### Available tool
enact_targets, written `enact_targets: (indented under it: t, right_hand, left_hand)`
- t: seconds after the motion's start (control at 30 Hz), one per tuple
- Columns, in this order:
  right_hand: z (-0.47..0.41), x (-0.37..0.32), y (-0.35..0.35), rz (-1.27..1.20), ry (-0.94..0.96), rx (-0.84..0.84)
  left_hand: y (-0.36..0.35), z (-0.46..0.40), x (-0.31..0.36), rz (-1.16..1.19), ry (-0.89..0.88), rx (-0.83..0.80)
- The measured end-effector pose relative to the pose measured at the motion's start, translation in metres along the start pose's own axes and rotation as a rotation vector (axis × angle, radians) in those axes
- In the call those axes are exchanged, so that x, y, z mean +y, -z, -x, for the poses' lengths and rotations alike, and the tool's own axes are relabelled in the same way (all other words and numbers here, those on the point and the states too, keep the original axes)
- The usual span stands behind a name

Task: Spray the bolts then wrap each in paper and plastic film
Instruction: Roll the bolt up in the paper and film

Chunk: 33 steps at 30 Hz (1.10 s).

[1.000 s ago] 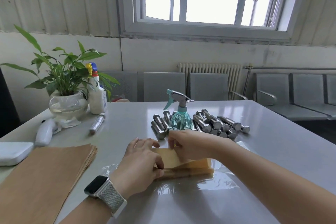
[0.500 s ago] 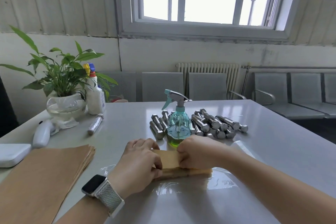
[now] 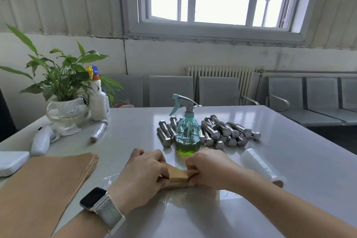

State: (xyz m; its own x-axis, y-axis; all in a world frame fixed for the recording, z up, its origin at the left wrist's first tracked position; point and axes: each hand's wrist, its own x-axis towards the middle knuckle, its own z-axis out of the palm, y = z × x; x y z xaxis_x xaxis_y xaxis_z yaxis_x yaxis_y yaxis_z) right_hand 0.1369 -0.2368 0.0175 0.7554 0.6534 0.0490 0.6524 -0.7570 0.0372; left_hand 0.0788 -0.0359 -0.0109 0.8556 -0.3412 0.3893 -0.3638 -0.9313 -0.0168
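Note:
A bolt rolled in brown paper (image 3: 177, 175) lies on a sheet of clear plastic film (image 3: 173, 199) near the table's front. My left hand (image 3: 143, 176) grips its left end and my right hand (image 3: 208, 170) grips its right end, fingers curled round the paper. The bolt itself is hidden inside. Behind the hands stands a teal spray bottle (image 3: 187, 133) with green liquid. A pile of several bare steel bolts (image 3: 218, 133) lies behind and beside the bottle. A stack of brown paper sheets (image 3: 44, 185) lies at the left. A roll of plastic film (image 3: 260, 166) lies at the right.
One wrapped bolt (image 3: 99, 130) lies at the back left, near a white cleaner bottle (image 3: 98, 100) and a potted plant in a glass bowl (image 3: 66, 110). A white handheld device (image 3: 41, 142) and a white box (image 3: 11, 162) sit at the left edge. Metal chairs (image 3: 309, 98) stand behind the table.
Both hands have rolled the brown paper tighter, from a loose flat fold into a narrow bundle. My right hand has slid down onto its right end. The film roll has come into view.

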Motion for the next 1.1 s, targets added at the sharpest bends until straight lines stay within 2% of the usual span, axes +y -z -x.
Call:
enact_targets:
  t: [0.27, 0.4, 0.5, 0.67, 0.77, 0.93, 1.1]
  right_hand:
    - [0.008, -0.002, -0.011, 0.0, 0.013, 0.127]
    - [0.015, -0.004, -0.014, 0.001, 0.038, 0.168]
    - [0.022, -0.007, -0.018, 0.011, 0.073, 0.226]
    - [0.031, -0.015, -0.021, 0.106, 0.097, 0.282]
    - [0.037, -0.017, -0.026, 0.157, 0.122, 0.408]
    - [0.042, -0.018, -0.035, 0.226, 0.121, 0.437]
    - [0.045, -0.014, -0.041, 0.216, 0.139, 0.468]
  left_hand:
    - [0.003, 0.013, -0.005, -0.027, -0.235, 0.208]
    - [0.002, 0.014, -0.002, 0.002, -0.271, 0.278]
    - [0.002, 0.013, -0.003, 0.093, -0.191, 0.195]
    - [0.007, 0.002, 0.0, -0.005, -0.152, 0.068]
    - [0.009, -0.001, 0.0, 0.009, -0.129, -0.009]
    - [0.01, -0.014, 0.004, 0.094, 0.03, -0.064]
    - [0.008, -0.02, 0.003, -0.007, 0.037, -0.103]
